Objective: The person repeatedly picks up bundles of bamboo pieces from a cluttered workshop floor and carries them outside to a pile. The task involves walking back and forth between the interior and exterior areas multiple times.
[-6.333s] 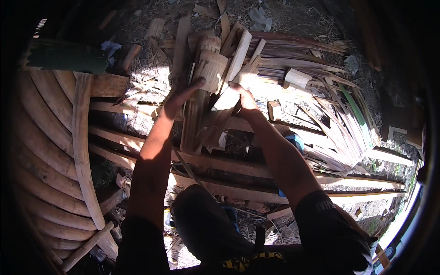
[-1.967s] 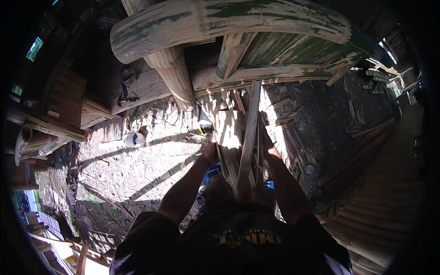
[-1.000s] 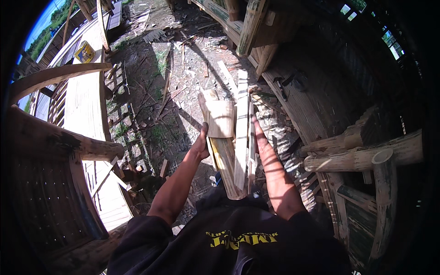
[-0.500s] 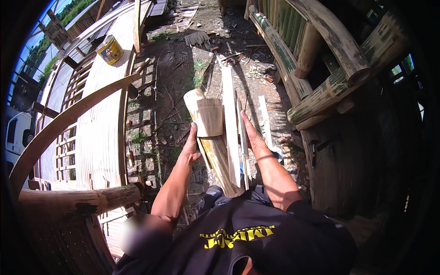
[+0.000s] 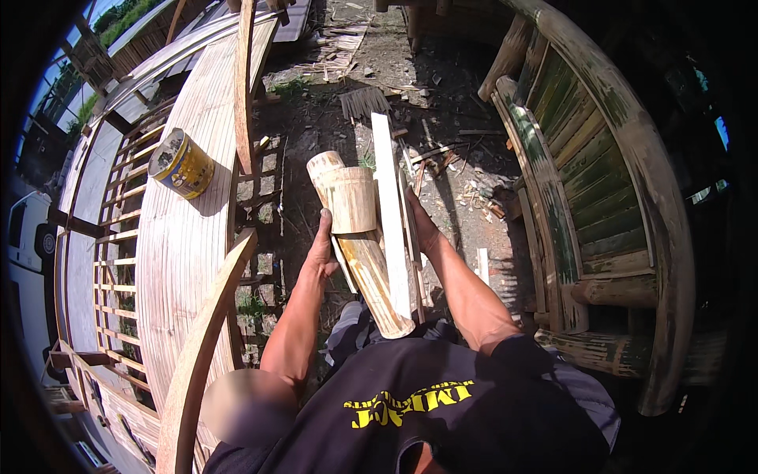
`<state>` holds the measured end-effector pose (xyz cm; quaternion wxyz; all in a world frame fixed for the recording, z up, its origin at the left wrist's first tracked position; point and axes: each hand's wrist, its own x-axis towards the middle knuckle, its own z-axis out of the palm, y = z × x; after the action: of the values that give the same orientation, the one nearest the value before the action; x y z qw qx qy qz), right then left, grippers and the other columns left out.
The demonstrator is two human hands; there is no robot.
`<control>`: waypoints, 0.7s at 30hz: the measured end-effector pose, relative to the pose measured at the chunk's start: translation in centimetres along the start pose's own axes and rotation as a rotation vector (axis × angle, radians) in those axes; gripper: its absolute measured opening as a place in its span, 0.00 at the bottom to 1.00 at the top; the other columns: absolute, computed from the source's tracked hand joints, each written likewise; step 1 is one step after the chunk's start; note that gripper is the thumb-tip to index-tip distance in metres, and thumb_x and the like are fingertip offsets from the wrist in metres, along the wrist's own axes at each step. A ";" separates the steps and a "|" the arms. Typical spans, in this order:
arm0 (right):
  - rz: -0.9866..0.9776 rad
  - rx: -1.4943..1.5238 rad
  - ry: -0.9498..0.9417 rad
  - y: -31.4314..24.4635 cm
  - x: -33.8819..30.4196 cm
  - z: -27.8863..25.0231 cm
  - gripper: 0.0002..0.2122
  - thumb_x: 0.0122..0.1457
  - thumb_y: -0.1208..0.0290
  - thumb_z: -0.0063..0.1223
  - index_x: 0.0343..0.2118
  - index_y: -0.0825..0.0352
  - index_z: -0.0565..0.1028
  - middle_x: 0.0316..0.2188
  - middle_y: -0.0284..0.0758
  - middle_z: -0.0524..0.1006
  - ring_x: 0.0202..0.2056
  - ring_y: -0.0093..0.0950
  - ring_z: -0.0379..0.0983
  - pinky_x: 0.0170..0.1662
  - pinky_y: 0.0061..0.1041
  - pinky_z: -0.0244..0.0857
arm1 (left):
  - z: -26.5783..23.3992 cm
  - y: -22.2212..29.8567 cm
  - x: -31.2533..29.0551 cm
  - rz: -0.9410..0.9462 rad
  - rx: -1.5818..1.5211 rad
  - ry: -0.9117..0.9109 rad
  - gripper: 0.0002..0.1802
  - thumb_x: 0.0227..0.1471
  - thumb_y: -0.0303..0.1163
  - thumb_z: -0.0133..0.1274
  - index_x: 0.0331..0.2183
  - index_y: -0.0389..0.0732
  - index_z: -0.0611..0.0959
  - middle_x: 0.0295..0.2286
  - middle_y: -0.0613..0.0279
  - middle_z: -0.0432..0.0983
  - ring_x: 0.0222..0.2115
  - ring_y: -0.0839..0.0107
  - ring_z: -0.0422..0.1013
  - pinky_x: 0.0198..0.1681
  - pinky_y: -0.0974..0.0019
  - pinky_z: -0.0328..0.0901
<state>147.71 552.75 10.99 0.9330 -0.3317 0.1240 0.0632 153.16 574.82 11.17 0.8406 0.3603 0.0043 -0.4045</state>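
A bundle of offcuts is clasped upright between my two hands in front of my body. My left hand presses the bundle's left side, thumb up, next to a short bamboo section and a longer bamboo pole piece. My right hand is closed around the right side, against a pale wooden slat and thinner dark strips. Most of the fingers on both hands are hidden behind the pieces.
A yellow tin stands on a slatted plank surface at my left, with a curved wooden piece nearby. To the right is a bamboo bench. Wood scraps litter the dirt ground ahead.
The view has shifted, bringing the bamboo bench more fully into sight and the tin lower in the picture. Both hands still clasp the same bundle.
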 end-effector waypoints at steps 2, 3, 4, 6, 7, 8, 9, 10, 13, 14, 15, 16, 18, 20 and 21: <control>0.077 -0.024 -0.051 -3.6 5.2 0.2 0.36 0.58 0.32 0.35 0.46 0.65 0.75 0.33 0.36 0.80 0.30 0.27 0.79 0.36 0.29 0.76 | 0.4 4.4 5.4 -0.027 0.010 -0.002 0.51 0.47 0.69 0.50 0.60 0.40 0.64 0.55 0.48 0.66 0.53 0.54 0.67 0.56 0.49 0.63; 0.109 -0.039 -0.047 -5.3 7.8 0.2 0.36 0.58 0.32 0.35 0.46 0.65 0.75 0.33 0.36 0.80 0.30 0.27 0.79 0.36 0.29 0.76 | 0.5 6.7 7.9 -0.056 0.036 -0.005 0.51 0.47 0.70 0.49 0.60 0.40 0.65 0.54 0.48 0.67 0.53 0.54 0.67 0.56 0.49 0.63; 0.064 -0.040 -0.070 -6.9 10.5 0.2 0.36 0.57 0.31 0.35 0.45 0.66 0.75 0.33 0.37 0.80 0.30 0.27 0.79 0.36 0.30 0.76 | 0.7 8.8 11.0 -0.070 0.052 -0.036 0.51 0.47 0.71 0.48 0.59 0.40 0.65 0.54 0.48 0.67 0.52 0.54 0.67 0.56 0.48 0.63; 0.012 -0.082 0.011 -9.9 15.9 -0.5 0.37 0.57 0.31 0.35 0.45 0.66 0.75 0.32 0.37 0.80 0.29 0.28 0.79 0.35 0.30 0.76 | 0.6 12.6 17.7 -0.141 0.063 -0.068 0.51 0.47 0.71 0.48 0.59 0.40 0.66 0.54 0.48 0.67 0.52 0.53 0.68 0.56 0.48 0.63; 0.003 -0.096 -0.027 -11.5 18.6 -1.1 0.37 0.56 0.31 0.36 0.46 0.65 0.75 0.32 0.37 0.80 0.29 0.29 0.79 0.35 0.31 0.76 | 0.4 14.2 21.1 -0.175 0.062 -0.073 0.51 0.47 0.71 0.47 0.59 0.40 0.66 0.54 0.48 0.67 0.52 0.53 0.68 0.55 0.48 0.63; 0.001 -0.059 -0.025 -13.0 21.6 -1.6 0.37 0.56 0.31 0.37 0.46 0.65 0.75 0.32 0.37 0.80 0.30 0.29 0.79 0.35 0.31 0.76 | 0.1 15.6 24.5 -0.167 0.077 -0.076 0.51 0.47 0.71 0.48 0.59 0.40 0.66 0.54 0.48 0.67 0.51 0.53 0.68 0.55 0.48 0.63; -0.003 -0.027 -0.028 -14.6 24.8 -2.1 0.37 0.56 0.31 0.37 0.47 0.65 0.75 0.33 0.37 0.80 0.30 0.30 0.79 0.35 0.32 0.76 | 0.0 17.0 28.2 -0.159 0.094 -0.065 0.51 0.47 0.71 0.48 0.59 0.41 0.66 0.54 0.48 0.68 0.51 0.54 0.68 0.55 0.47 0.63; 0.000 -0.004 0.012 -16.5 28.1 -2.7 0.37 0.56 0.31 0.37 0.47 0.65 0.75 0.33 0.37 0.80 0.30 0.30 0.79 0.35 0.32 0.76 | 0.0 18.6 32.0 -0.148 0.112 -0.054 0.51 0.47 0.71 0.48 0.59 0.41 0.66 0.53 0.48 0.68 0.51 0.54 0.68 0.55 0.47 0.63; -0.079 -0.063 0.154 -21.3 37.8 -4.2 0.39 0.53 0.30 0.42 0.55 0.62 0.70 0.46 0.39 0.76 0.45 0.33 0.74 0.49 0.38 0.69 | -0.2 23.3 42.1 -0.137 0.150 -0.034 0.50 0.47 0.70 0.49 0.59 0.43 0.66 0.54 0.50 0.68 0.52 0.54 0.67 0.55 0.46 0.63; -0.128 -0.100 0.201 -23.4 41.2 -4.3 0.40 0.52 0.29 0.43 0.58 0.61 0.68 0.51 0.39 0.73 0.49 0.33 0.71 0.53 0.38 0.66 | 0.3 25.0 45.5 -0.075 0.180 -0.039 0.50 0.46 0.70 0.49 0.59 0.43 0.66 0.54 0.51 0.68 0.52 0.54 0.67 0.55 0.45 0.63; -0.093 -0.125 0.160 -25.5 44.0 -4.7 0.44 0.50 0.28 0.45 0.61 0.61 0.64 0.56 0.39 0.69 0.53 0.34 0.67 0.57 0.36 0.60 | 0.6 26.9 48.6 -0.128 0.168 -0.008 0.50 0.46 0.70 0.50 0.59 0.43 0.66 0.54 0.50 0.68 0.52 0.54 0.67 0.55 0.45 0.62; -0.071 -0.149 0.205 -27.5 46.2 -5.2 0.44 0.48 0.27 0.46 0.58 0.61 0.66 0.51 0.39 0.72 0.47 0.33 0.70 0.51 0.35 0.65 | 1.0 28.4 51.3 -0.159 0.161 0.009 0.50 0.46 0.71 0.49 0.59 0.42 0.67 0.53 0.49 0.69 0.51 0.53 0.68 0.54 0.45 0.63; 0.044 -0.069 0.187 -31.9 50.8 -5.7 0.42 0.48 0.28 0.47 0.55 0.62 0.69 0.45 0.39 0.75 0.43 0.32 0.72 0.46 0.35 0.68 | 2.2 31.1 56.5 -0.208 0.135 -0.058 0.51 0.46 0.72 0.48 0.59 0.41 0.66 0.52 0.48 0.69 0.50 0.52 0.69 0.53 0.45 0.64; -0.093 -0.099 0.158 -35.9 54.2 -6.4 0.41 0.49 0.28 0.47 0.53 0.63 0.71 0.40 0.36 0.76 0.38 0.29 0.72 0.41 0.32 0.70 | 3.9 32.8 61.9 -0.201 0.120 -0.084 0.52 0.46 0.72 0.47 0.59 0.40 0.66 0.52 0.47 0.69 0.50 0.52 0.70 0.53 0.46 0.65; -0.141 -0.087 0.154 -38.0 56.1 -6.9 0.40 0.49 0.28 0.47 0.52 0.63 0.71 0.39 0.36 0.76 0.37 0.28 0.73 0.40 0.31 0.70 | 4.8 33.4 64.8 -0.180 0.138 -0.059 0.51 0.47 0.72 0.47 0.59 0.41 0.65 0.53 0.47 0.68 0.50 0.52 0.69 0.53 0.46 0.65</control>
<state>207.98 520.99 13.39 0.9075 -0.3839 0.1689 -0.0229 218.21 541.81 15.45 0.7739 0.4035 -0.0159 -0.4879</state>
